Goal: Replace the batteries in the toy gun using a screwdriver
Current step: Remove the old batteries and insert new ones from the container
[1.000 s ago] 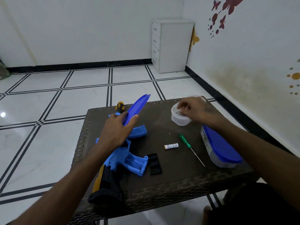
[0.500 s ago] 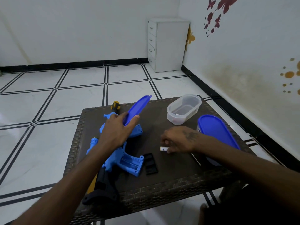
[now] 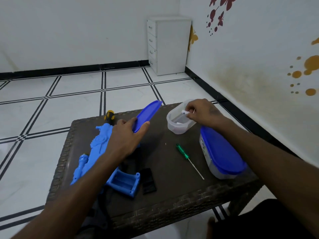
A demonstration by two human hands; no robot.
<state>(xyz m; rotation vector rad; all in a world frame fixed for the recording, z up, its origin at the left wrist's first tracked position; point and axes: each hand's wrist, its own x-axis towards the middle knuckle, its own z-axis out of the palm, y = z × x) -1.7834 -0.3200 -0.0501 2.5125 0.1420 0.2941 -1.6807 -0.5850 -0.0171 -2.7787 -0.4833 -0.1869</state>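
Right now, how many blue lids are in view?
2. One blue lid is held tilted in the left hand, above the toy gun. The other sits on the closed container at the table's right. None seem hidden.

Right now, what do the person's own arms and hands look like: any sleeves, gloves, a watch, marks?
Both forearms are bare as far as the view reaches: no sleeves, gloves, watch or rings show. The left hand is unmarked on its visible back. The right hand carries a small dark mark, perhaps a tattoo, on its back near the wrist; it is too blurred to read.
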